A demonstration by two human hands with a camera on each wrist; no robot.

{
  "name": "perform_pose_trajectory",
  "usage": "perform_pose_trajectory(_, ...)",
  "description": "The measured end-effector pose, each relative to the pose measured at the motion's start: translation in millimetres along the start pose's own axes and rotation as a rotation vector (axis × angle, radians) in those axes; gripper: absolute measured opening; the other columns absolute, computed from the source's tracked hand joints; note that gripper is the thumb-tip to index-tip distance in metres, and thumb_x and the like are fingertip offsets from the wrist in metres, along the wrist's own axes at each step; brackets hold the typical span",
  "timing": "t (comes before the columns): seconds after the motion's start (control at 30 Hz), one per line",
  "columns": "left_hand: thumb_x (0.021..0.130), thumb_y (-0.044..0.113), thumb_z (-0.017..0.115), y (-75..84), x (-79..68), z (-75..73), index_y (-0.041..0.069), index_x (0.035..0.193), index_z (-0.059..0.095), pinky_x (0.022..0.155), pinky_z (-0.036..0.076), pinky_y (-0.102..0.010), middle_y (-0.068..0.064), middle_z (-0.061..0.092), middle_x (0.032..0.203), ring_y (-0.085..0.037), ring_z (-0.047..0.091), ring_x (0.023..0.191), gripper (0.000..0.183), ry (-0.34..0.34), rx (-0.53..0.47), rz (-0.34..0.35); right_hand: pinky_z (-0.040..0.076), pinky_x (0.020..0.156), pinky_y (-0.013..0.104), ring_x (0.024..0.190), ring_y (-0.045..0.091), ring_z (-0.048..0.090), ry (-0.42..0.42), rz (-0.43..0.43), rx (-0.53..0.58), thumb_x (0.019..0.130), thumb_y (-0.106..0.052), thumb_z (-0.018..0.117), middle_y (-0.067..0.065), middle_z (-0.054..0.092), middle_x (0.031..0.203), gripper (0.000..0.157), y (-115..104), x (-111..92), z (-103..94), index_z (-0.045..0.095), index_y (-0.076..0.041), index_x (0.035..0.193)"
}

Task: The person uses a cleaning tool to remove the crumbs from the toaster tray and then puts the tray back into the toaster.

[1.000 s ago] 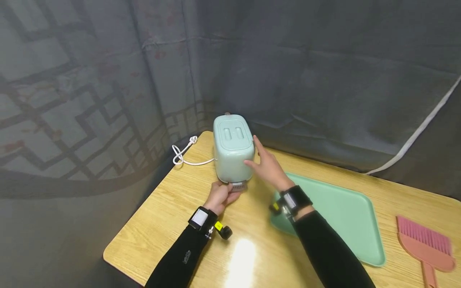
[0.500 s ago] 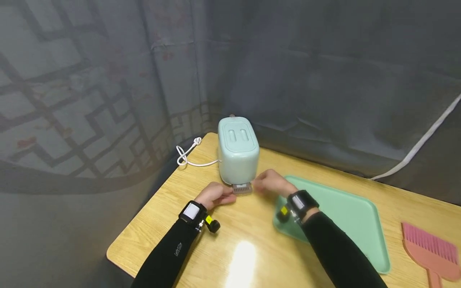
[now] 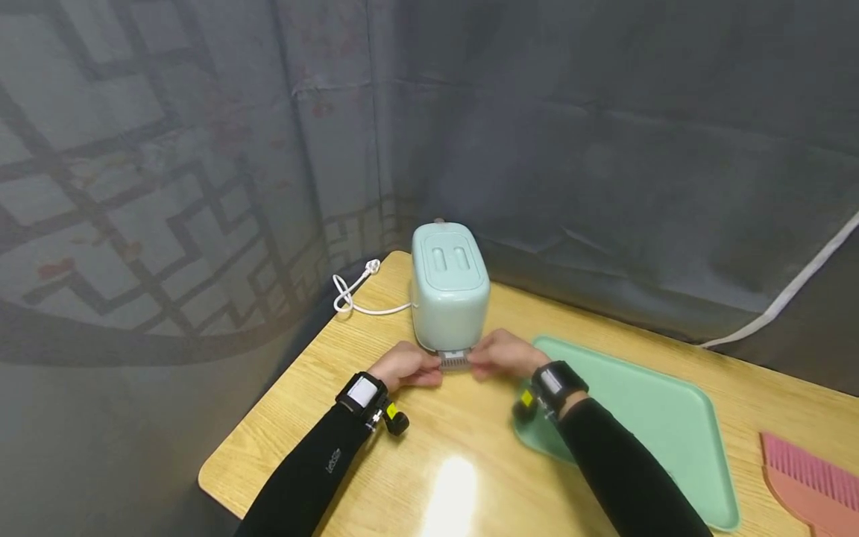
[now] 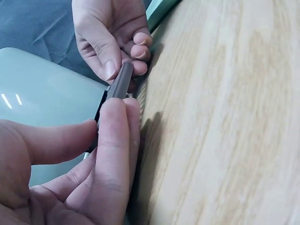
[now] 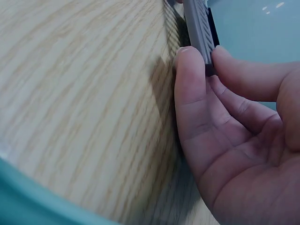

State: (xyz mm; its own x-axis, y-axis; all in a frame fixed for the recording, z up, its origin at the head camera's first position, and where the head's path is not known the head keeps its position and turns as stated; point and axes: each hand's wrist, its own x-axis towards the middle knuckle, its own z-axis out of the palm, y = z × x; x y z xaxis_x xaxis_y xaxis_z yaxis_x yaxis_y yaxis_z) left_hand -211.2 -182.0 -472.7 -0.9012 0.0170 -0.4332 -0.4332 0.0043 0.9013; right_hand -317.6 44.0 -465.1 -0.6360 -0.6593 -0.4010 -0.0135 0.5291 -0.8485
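Observation:
A pale blue toaster point(image 3: 451, 306) with a lid on top stands at the far left corner of the table. From the base of its near end a grey slotted crumb tray point(image 3: 455, 363) sticks out. My left hand point(image 3: 405, 364) pinches the left end of this tray between thumb and fingers. At the other end my right hand point(image 3: 505, 353) holds it the same way, thumb on the toaster side. In the left wrist view the crumb tray point(image 4: 121, 82) appears edge-on between both hands. How far it reaches inside the toaster is hidden.
A white cord and plug point(image 3: 372, 266) lie left of the toaster, near the table edge. To the right is a mint green tray point(image 3: 644, 432), partly under my right forearm. A pink brush with a dustpan point(image 3: 812, 477) lies farther right. Grey curtains point(image 3: 604, 149) hang behind.
My right hand has come down from the toaster's side to the crumb tray's right end. My left hand has shifted from under the tray to its left end. The view has shifted slightly.

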Motion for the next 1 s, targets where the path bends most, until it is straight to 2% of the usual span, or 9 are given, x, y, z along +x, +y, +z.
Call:
perform_pose_trajectory(0.27,0.096,0.002,0.067,2.1,-3.1,1.7,-0.014,0.109,0.069,0.078,0.063,-0.032,-0.018,0.076,0.09,-0.016,0.074,0.073,0.02,-0.016,0.053,-0.009,0.058,0.076,0.035,0.074,0.021,0.07,-0.008,0.003,0.021,0.093,-0.021,0.075,0.01,0.075,0.09,0.021,0,-5,2.2,0.074,-0.003,0.103)
perform_pose_trajectory(0.4,0.096,0.004,0.068,2.3,-6.6,1.6,-0.012,0.107,0.069,0.076,0.063,-0.031,-0.016,0.075,0.089,-0.015,0.074,0.071,0.019,-0.033,0.103,-0.028,0.055,0.074,0.034,0.068,0.019,0.065,-0.04,-0.016,-0.018,0.094,-0.024,0.074,0.009,0.074,0.081,0.02,0,-11,4.8,0.075,-0.004,0.097)
perform_pose_trajectory(0.57,0.094,0.004,0.069,1.1,-12.2,2.2,-0.01,0.104,0.071,0.072,0.063,-0.029,-0.014,0.075,0.085,-0.014,0.073,0.069,0.017,-0.064,0.163,-0.035,0.053,0.068,0.032,0.062,0.018,0.062,-0.037,-0.031,-0.078,0.094,-0.025,0.075,0.009,0.073,0.077,0.022,-4,-24,9.4,0.076,-0.003,0.092)
perform_pose_trajectory(0.83,0.094,0.005,0.071,-2.2,-25.0,3.6,-0.008,0.098,0.074,0.066,0.062,-0.027,-0.013,0.075,0.08,-0.013,0.071,0.065,0.014,-0.164,0.25,-0.033,0.052,0.058,0.028,0.058,0.017,0.062,-0.049,-0.05,-0.121,0.094,-0.024,0.074,0.013,0.074,0.077,0.022,-5,-46,19.3,0.075,-0.003,0.089)
perform_pose_trajectory(1.0,0.093,0.006,0.072,-1.8,-33.9,5.0,-0.007,0.097,0.075,0.066,0.062,-0.028,-0.014,0.076,0.081,-0.014,0.072,0.064,0.013,-0.231,0.283,-0.04,0.053,0.058,0.03,0.058,0.017,0.062,-0.039,-0.044,-0.13,0.094,-0.026,0.074,0.012,0.073,0.076,0.022,-2,-59,26.2,0.075,-0.006,0.087)
